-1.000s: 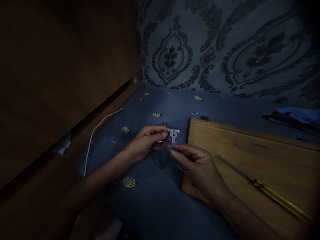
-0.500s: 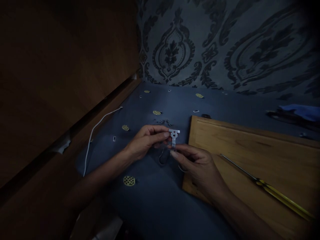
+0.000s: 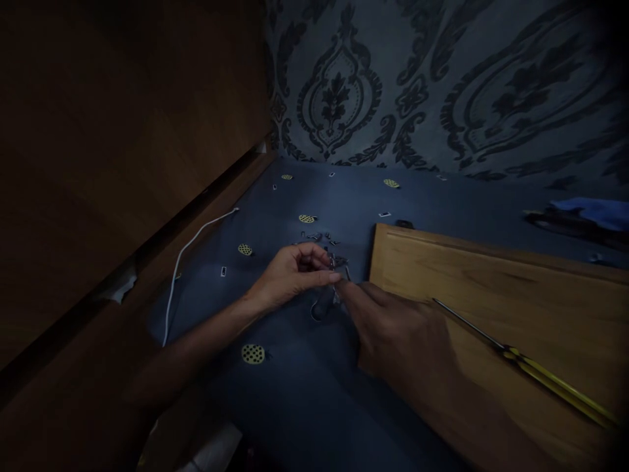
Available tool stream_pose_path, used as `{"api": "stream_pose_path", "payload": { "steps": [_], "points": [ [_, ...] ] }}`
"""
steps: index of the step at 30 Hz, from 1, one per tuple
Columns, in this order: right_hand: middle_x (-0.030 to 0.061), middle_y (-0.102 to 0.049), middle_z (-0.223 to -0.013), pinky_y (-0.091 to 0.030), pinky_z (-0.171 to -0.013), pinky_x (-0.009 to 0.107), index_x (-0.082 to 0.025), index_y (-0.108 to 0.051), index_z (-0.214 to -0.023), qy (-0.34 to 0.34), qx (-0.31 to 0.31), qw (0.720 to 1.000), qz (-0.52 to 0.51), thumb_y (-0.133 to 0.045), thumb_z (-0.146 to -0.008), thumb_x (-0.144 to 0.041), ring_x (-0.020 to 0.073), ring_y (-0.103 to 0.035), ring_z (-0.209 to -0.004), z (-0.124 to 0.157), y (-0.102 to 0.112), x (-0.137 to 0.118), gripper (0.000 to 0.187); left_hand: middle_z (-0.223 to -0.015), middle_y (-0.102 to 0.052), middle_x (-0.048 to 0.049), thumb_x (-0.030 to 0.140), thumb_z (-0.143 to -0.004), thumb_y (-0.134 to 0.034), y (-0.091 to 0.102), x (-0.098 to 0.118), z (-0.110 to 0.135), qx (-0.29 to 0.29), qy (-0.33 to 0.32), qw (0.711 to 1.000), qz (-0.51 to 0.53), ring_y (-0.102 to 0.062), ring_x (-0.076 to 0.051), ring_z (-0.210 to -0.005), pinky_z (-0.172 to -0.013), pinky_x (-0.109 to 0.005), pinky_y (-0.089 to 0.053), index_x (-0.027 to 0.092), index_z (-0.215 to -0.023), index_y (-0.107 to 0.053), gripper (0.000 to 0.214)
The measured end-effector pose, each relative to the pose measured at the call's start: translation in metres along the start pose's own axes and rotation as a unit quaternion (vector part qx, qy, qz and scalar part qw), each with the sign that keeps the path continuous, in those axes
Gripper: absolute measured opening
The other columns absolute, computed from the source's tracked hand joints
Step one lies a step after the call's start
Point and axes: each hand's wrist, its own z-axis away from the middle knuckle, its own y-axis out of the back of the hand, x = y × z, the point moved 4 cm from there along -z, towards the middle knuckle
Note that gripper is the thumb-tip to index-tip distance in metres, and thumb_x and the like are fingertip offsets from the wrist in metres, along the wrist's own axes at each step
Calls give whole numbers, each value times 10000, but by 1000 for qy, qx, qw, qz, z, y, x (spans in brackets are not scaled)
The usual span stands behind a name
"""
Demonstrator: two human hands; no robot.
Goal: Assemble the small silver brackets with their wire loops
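Metal bracket (image 3: 339, 261), long axis unclear

The single view, head-worn, looks forward and down from above the near side of the blue surface (image 3: 299, 400), facing its far edge and the patterned wall (image 3: 413, 65) (near enough that left hand (image 3: 287, 275) and right hand (image 3: 396, 324) fall mid-frame).

The bare right hand (image 3: 400, 324) has rolled over, back upward; the small silver T-shaped metal bracket (image 3: 338, 261) has tipped, its holed face turned away; the bare left hand (image 3: 285, 278) has widened its thumb-finger gap.
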Motion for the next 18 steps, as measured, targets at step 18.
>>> {"api": "stream_pose_path", "payload": {
  "steps": [18],
  "points": [
    [-31,-580,-537,-377,-456,279,-279,-801,-980,-211,77,938,-265,-636,-1002,-460,114,-484,-395,11,-1,-4,246,-755,-726,-17,129,-716,-850,-1,-15,-1,-72,16,993,87,-658,-96,-617,-558,-207,-531,106,-965,-769,263]
  ]
}}
